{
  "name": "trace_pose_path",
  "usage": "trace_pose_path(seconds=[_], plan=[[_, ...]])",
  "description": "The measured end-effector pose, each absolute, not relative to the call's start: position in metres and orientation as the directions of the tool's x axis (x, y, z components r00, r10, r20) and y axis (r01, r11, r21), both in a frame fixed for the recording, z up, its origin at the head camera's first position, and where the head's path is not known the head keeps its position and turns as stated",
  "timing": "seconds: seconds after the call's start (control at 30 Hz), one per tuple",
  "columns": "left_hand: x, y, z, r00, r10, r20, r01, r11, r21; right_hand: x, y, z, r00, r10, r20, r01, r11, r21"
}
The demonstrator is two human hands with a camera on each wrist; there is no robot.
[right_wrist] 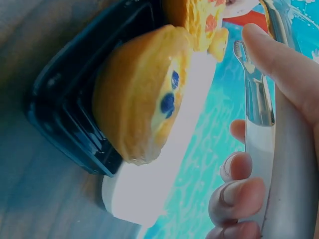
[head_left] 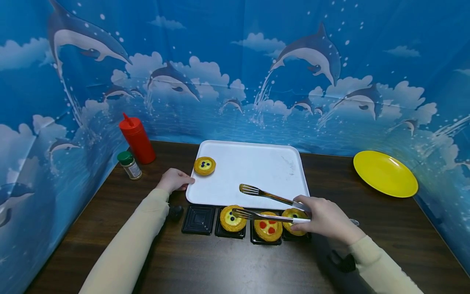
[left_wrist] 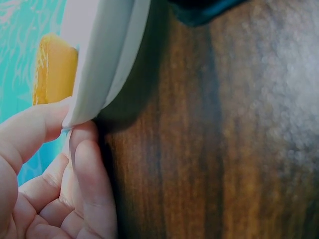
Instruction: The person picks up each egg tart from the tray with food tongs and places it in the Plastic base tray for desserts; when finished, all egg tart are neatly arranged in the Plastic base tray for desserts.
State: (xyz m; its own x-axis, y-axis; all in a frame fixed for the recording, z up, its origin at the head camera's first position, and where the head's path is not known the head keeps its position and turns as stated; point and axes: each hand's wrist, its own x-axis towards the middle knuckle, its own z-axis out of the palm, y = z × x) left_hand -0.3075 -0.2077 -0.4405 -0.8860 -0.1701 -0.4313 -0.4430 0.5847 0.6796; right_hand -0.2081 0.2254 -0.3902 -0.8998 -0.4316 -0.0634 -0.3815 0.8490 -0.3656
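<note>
My left hand [head_left: 175, 180] pinches the left edge of a white tray [head_left: 253, 171] between thumb and fingers. On that tray, by the same edge, sits an egg tart with dark blue berries [head_left: 204, 165]. My right hand [head_left: 328, 216] holds metal tongs [head_left: 273, 198], their slotted arms spread apart and pointing left. The lower tong arm passes over a berry tart [head_left: 229, 223], a red-topped tart [head_left: 268, 233] and another berry tart [right_wrist: 134, 94], each in a black square holder. A fourth black holder [head_left: 198, 219] at the left has no tart in it.
A red squeeze bottle [head_left: 137, 139] and a green-capped shaker [head_left: 130, 165] stand at the back left. To the right lies a yellow plate [head_left: 385, 173]. A blue dolphin curtain [head_left: 220, 81] hangs behind the dark wooden table [head_left: 235, 269].
</note>
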Motion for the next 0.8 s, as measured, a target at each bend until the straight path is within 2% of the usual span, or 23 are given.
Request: trace_pose_path(seconds=[0.43, 0.8], plan=[[-0.306, -0.210, -0.438, -0.882, -0.159, -0.443, -0.448, 0.574, 0.686, -0.247, 0.212, -0.389, -0.895, -0.440, -0.074, -0.390, 0.853, -0.347], [-0.305, -0.207, -0.440, -0.892, -0.163, -0.422, -0.434, 0.569, 0.698, -0.288, 0.193, -0.387, -0.885, -0.464, -0.035, -0.433, 0.848, -0.305]])
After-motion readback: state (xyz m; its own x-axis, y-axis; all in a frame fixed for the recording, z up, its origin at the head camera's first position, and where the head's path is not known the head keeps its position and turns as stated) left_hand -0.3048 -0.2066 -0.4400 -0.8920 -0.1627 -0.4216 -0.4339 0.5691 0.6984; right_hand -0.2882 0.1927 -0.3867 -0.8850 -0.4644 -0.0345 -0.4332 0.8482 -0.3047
